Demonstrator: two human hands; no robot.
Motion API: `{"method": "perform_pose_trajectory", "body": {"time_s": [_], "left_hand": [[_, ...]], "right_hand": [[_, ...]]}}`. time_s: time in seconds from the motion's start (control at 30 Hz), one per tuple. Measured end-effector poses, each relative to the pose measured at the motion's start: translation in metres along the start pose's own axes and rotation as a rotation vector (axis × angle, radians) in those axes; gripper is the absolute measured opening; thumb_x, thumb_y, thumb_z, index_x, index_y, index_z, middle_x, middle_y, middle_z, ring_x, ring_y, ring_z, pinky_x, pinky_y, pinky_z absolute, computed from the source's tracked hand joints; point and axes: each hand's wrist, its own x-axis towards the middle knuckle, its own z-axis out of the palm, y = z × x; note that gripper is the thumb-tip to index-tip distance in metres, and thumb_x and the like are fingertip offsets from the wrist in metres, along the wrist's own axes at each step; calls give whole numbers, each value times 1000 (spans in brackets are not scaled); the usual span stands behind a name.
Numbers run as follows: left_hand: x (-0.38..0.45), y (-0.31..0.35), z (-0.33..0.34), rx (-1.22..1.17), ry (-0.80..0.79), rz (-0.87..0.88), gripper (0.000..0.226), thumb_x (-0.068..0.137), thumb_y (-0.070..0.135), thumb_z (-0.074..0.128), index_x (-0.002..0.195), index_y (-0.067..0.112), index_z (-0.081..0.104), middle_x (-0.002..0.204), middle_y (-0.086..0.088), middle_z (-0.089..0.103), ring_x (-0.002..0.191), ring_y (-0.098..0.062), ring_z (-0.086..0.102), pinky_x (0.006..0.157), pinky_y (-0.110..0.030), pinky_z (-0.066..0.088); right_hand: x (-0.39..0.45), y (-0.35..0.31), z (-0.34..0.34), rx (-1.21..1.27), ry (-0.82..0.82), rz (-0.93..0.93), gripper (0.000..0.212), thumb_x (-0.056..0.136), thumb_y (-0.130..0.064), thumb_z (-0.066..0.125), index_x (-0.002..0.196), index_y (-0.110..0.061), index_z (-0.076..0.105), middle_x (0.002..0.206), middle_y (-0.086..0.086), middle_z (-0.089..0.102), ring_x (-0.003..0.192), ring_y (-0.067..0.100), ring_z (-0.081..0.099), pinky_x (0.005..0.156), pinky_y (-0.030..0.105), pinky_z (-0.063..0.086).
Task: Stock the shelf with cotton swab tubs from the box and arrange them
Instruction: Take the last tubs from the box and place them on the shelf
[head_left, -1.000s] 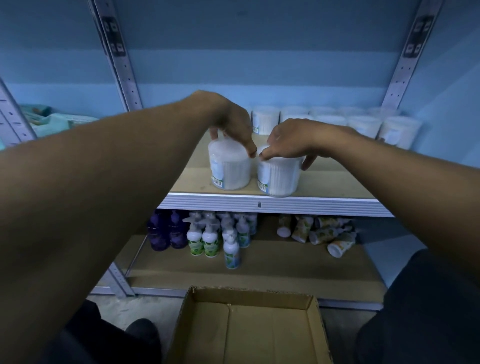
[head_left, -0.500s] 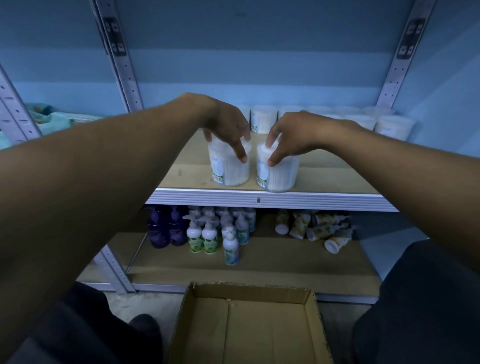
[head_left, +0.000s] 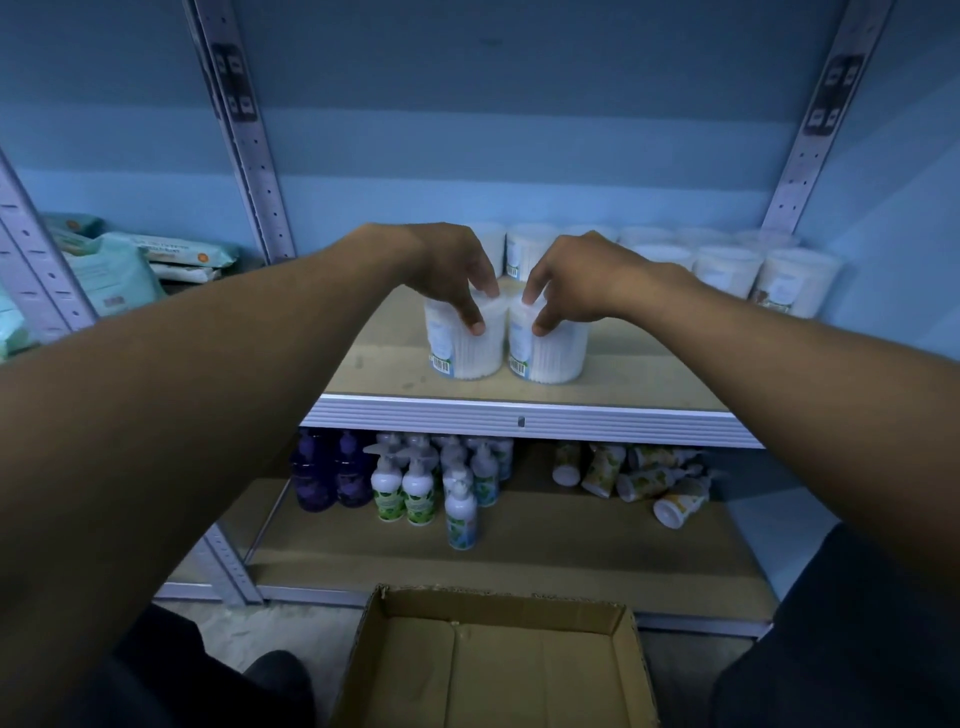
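Observation:
Two clear cotton swab tubs stand upright and touching near the front of the wooden shelf (head_left: 639, 379). My left hand (head_left: 457, 270) grips the left tub (head_left: 467, 348) from above, thumb on its front. My right hand (head_left: 576, 275) grips the right tub (head_left: 550, 356) the same way. Several more tubs (head_left: 727, 265) line the back of the shelf, toward the right. The cardboard box (head_left: 493, 670) sits open on the floor below me, its visible bottom bare.
Pump bottles (head_left: 415, 483) stand on the lower shelf, with tipped tubes (head_left: 639, 478) to their right. Soft packs (head_left: 119, 265) lie on the neighbouring shelf at left. Metal uprights (head_left: 244, 135) frame the bay. My shoe (head_left: 280, 675) is beside the box.
Both tubs have slid a little further back from the shelf's front edge. My fingers went from resting on the lids to reaching down over the tubs' fronts.

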Motion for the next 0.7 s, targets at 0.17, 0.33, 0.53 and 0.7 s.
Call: {"method": "perform_pose_trajectory", "body": {"time_s": [0.17,0.33,0.53,0.7], "left_hand": [[15,-10,2,-28,39,-10,56,74,47,82,125,33,67,130,11,61,100,-11,48,87,-24,34],[32,-20,4,-41,55,-12,53,74,47,81,124,35,68,132,10,59,105,-12,49,90,-24,36],[56,-30,5,-68,73,-47,52,76,45,81,125,36,67,135,9,56,107,-13,49,88,-25,35],[79,-36,5,-80,83,-75,53,76,45,81,126,35,66,134,8,58,120,-17,52,89,-25,36]], "right_hand": [[21,5,7,42,29,21,43,72,-34,89,112,-31,75,115,-1,67,110,21,59,76,29,45],[39,6,9,51,23,32,44,74,-33,88,116,-28,74,113,-2,68,112,21,58,75,29,42],[67,6,9,42,12,66,52,74,-37,87,122,-28,68,126,4,60,121,21,53,92,35,51],[88,9,10,51,17,97,49,76,-33,87,121,-25,69,127,5,61,113,26,61,94,38,53]]}}
